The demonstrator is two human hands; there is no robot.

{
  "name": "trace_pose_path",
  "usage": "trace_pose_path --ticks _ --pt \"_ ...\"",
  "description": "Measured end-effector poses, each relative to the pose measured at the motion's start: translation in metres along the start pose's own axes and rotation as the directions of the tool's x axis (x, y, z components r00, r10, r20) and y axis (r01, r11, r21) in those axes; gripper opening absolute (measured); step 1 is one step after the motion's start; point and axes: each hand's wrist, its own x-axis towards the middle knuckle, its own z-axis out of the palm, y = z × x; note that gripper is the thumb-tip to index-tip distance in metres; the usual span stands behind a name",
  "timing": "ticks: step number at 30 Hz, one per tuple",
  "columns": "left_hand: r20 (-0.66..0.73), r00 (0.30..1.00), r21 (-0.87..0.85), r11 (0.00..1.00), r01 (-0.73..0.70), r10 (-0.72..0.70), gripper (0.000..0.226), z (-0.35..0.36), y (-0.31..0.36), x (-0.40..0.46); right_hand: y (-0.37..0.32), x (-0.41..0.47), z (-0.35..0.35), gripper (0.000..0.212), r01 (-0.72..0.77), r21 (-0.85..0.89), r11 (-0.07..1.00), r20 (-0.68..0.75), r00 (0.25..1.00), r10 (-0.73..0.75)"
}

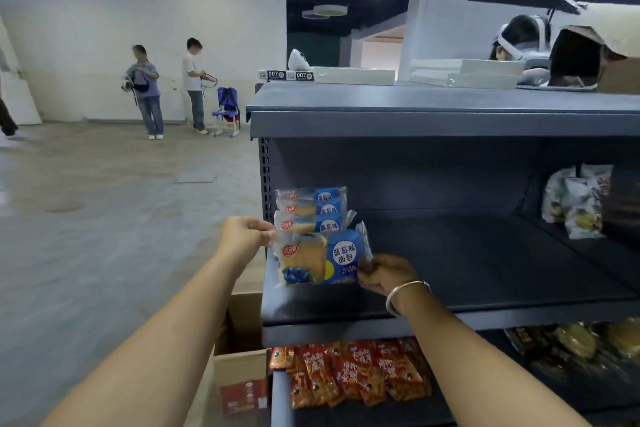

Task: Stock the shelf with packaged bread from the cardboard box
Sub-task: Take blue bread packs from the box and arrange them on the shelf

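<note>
Shelf unit: we face a dark grey metal shelf (485, 274) with a perforated upright at its left edge; the middle tier in front of us is mostly bare board.
Cardboard box: we see the brown cardboard box (242, 354) on the floor at the shelf's left end, below our left forearm, its flaps open and a red printed label on its near side.
Stacked bread: we see a few bread packs (311, 210) lying flat, one on another, at the back left of the middle tier, each clear at the left and blue at the right.
Held bread pack: we hold the front bread pack (320, 258) upright over the left part of the middle tier, just in front of the stack; its clear left half shows a golden loaf with a blueberry picture below and a small red oval logo, its right half is blue with white characters.
Left hand: our left hand (244, 236) pinches the pack's upper left sealed edge between curled fingers and thumb.
Right hand: our right hand (384, 274), a silver bangle (405, 296) on its wrist, pinches the pack's lower right corner with curled fingers.
Lower tier: we see red snack packets (349, 374) laid in rows beneath.
</note>
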Motion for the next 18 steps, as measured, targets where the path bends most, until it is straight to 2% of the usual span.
trace_pose_path --ticks 4,8,9,12,14,15,18 --pt "-0.01 1.0 -0.014 1.0 0.005 -0.005 0.011 0.005 -0.008 0.025 0.0 0.02 0.007 0.03 -0.01 -0.033 0.999 -0.032 0.999 0.009" --pt "-0.04 0.999 -0.032 0.999 0.017 -0.018 0.01 0.01 -0.016 0.045 0.006 0.039 0.017 0.019 -0.017 -0.083 0.996 -0.094 0.996 0.009" --pt "-0.041 0.999 -0.034 0.999 0.018 -0.02 0.01 0.011 -0.018 0.05 0.008 0.042 0.019 0.014 -0.02 -0.116 0.993 -0.103 0.995 0.008" --pt "-0.025 0.999 -0.019 1.0 0.023 -0.023 0.011 0.012 -0.026 0.06 0.014 0.05 0.025 0.022 -0.009 -0.296 0.955 -0.127 0.991 -0.03" --pt "-0.028 0.999 -0.02 0.999 0.033 -0.034 0.011 0.015 -0.033 0.063 0.015 0.052 0.025 0.012 0.007 -0.366 0.93 -0.135 0.989 -0.06" --pt "-0.034 0.999 -0.026 0.999 0.038 -0.038 0.01 0.016 -0.036 0.064 0.016 0.054 0.024 0.011 0.021 -0.369 0.929 -0.136 0.988 -0.076" --pt "-0.035 0.999 -0.031 0.999 0.035 -0.036 0.011 0.017 -0.038 0.068 0.015 0.057 0.019 0.026 0.013 -0.272 0.962 -0.155 0.986 -0.057"
